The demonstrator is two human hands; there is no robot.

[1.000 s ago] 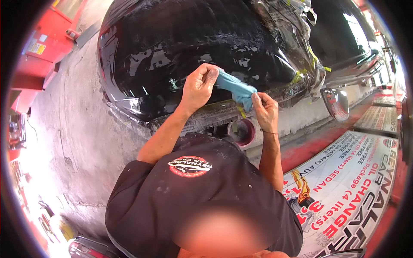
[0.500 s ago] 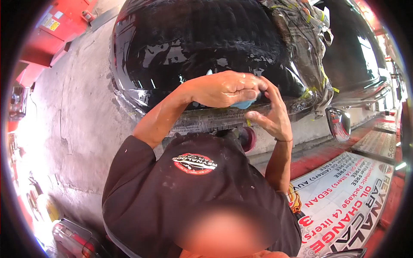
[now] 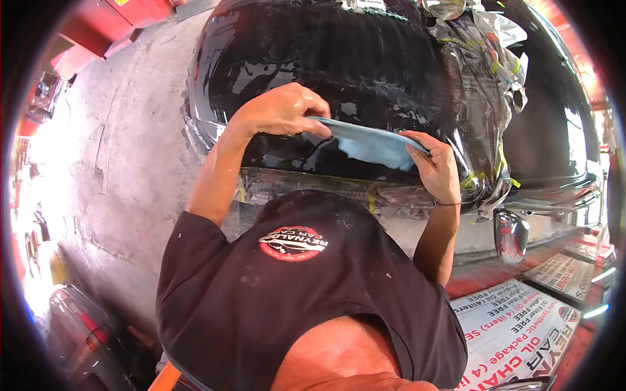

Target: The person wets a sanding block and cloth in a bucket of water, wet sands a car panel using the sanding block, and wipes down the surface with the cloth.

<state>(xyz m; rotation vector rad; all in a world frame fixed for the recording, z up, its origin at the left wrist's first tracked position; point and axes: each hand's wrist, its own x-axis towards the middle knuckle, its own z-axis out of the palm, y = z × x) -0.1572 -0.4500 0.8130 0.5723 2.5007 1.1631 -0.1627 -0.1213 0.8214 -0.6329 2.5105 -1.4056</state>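
A light blue cloth [image 3: 375,144] is stretched between my two hands above a glossy black car panel [image 3: 339,62]. My left hand [image 3: 283,111] pinches the cloth's left end between thumb and fingers. At the other end, my right hand [image 3: 435,163] grips the cloth's right corner. The upper edge is pulled fairly straight, sloping down to the right, while the lower part hangs loose. Whitish smears and wet-looking reflections show on the black panel beneath.
Masking plastic and paper [image 3: 479,91] with yellow tape cover the car to the right. A chrome-backed side mirror [image 3: 512,236] sticks out there. Concrete floor [image 3: 130,130] lies left, a printed oil-change sign [image 3: 521,332] lower right. A red cabinet [image 3: 98,26] stands at upper left.
The blue cloth was bunched under my close-together hands. Both hands have moved apart, left hand leftward and right hand rightward, and the cloth is now spread between them.
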